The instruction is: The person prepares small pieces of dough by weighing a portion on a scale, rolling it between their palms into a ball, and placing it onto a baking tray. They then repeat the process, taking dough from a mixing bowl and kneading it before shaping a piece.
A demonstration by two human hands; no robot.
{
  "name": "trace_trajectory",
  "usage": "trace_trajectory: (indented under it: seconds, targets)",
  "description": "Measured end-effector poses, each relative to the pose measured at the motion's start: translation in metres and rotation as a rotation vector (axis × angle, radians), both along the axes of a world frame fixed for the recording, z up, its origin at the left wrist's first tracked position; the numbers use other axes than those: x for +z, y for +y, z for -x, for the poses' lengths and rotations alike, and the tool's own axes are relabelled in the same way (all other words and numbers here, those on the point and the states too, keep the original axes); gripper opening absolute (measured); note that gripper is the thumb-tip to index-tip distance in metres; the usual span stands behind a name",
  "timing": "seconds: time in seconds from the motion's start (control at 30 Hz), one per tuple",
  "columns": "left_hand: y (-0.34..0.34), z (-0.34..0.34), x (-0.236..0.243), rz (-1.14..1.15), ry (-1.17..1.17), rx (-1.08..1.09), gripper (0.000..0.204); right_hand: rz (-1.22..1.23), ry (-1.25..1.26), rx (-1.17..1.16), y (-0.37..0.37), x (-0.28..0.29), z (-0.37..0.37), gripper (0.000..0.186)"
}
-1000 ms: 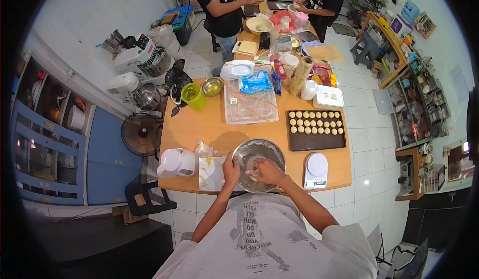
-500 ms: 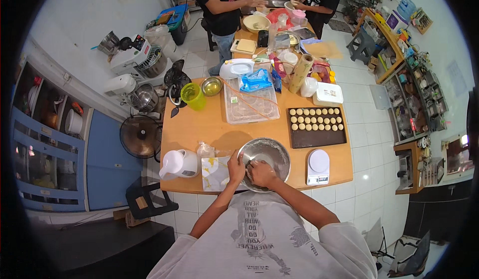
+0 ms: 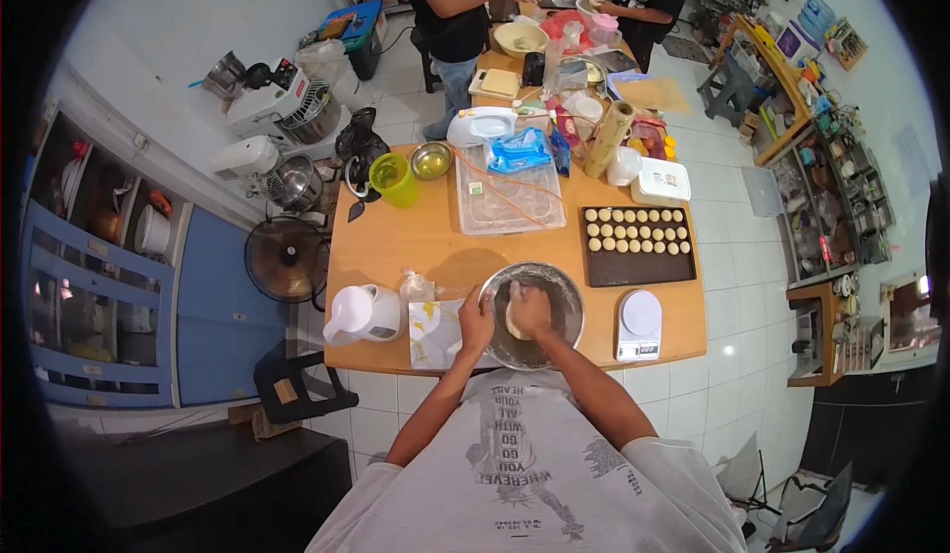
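A steel mixing bowl (image 3: pixel 567 301) stands at the table's near edge, its inner wall smeared with pale residue. My left hand (image 3: pixel 477 323) grips the left side of its rim. Inside the bowl, my right hand (image 3: pixel 532 311) presses with curled fingers on a lump of pale dough (image 3: pixel 515 323); the hand covers part of the dough. Right of the bowl sits a white kitchen scale (image 3: pixel 639 323). Beyond it, a dark baking tray (image 3: pixel 643 271) holds several small round dough balls in rows.
Left of the bowl are a white electric kettle (image 3: pixel 364 314), a patterned sheet (image 3: pixel 432 335) and a plastic bag (image 3: pixel 418 286). Farther back are a clear lidded box (image 3: pixel 500 207), a yellow-green jug (image 3: pixel 396 182) and a steel bowl (image 3: pixel 431 161). Two people work at the far end.
My right hand has shifted to the right and farther into the bowl, uncovering more of the dough. My left hand stays on the rim. The whole view has shifted slightly.
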State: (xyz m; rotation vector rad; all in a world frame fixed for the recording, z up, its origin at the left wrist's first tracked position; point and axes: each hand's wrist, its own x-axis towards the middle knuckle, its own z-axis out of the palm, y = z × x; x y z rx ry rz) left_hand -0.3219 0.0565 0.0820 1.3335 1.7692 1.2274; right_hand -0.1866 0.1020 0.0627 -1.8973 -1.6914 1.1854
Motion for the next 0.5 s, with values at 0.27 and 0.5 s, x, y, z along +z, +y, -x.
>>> trace_trajectory:
  seconds: [0.27,0.5]
  targets:
    - [-0.003,0.004,-0.005,-0.001,0.028,0.018,0.025,-0.393,-0.192,0.602,-0.029,0.008,-0.038,0.042]
    - [-0.004,0.007,-0.009,0.060,0.006,0.006,0.027,-0.477,-0.267,0.590,-0.045,0.024,-0.022,0.039]
